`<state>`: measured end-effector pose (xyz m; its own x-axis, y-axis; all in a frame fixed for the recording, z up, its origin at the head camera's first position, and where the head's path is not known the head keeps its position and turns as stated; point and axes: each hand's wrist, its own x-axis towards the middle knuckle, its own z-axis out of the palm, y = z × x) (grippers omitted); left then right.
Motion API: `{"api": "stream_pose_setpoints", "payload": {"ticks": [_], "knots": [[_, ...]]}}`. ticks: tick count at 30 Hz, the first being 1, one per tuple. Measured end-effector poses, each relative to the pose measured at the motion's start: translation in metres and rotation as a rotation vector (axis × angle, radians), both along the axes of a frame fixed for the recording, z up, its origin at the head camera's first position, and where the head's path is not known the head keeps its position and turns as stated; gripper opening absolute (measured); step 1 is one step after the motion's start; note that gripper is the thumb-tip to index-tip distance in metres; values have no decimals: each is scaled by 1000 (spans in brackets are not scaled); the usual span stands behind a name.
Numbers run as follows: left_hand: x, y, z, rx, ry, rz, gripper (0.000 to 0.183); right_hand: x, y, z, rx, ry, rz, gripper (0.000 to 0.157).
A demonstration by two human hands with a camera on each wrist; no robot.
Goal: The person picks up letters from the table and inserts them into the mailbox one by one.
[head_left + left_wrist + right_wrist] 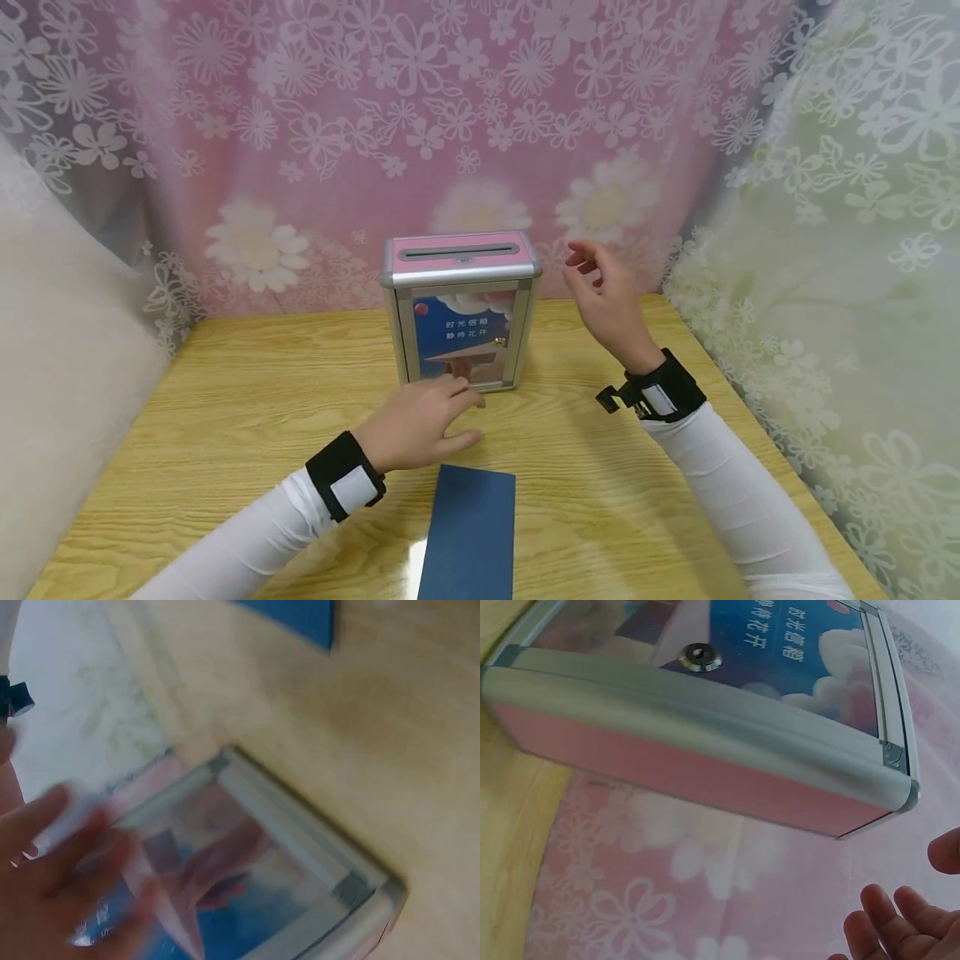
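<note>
One box (467, 312) stands upright on the table (285, 367), slotted pink top up! Left hand (420, 421), fingers loose, is right at its lower front; contact, can't tell. Right hand (609, 304), loosely bent, grips nothing, just off its right side. Nearer the person, a blue slab (472, 533); behind, the pink curtain (375, 100).

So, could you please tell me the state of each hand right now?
Left hand: open, holding nothing, in front of the pink-topped box.
Right hand: open, loosely bent, holding nothing, beside it.
</note>
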<state>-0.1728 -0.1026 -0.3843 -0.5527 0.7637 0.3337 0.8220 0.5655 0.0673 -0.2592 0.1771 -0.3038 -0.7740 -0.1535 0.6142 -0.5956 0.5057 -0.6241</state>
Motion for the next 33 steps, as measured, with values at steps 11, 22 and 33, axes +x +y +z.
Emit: {"api": "stream_pose_setpoints", "payload": {"ticks": [11, 22, 33], "knots": [[22, 5, -42, -350, -292, 44, 79, 12, 23, -38, 114, -110, -33, 39], [37, 13, -52, -401, -300, 45, 104, 24, 26, -61, 222, -240, 2, 39], [31, 16, -57, -390, -302, 64, 96, 31, 31, -77, 255, -307, 6, 38]]}}
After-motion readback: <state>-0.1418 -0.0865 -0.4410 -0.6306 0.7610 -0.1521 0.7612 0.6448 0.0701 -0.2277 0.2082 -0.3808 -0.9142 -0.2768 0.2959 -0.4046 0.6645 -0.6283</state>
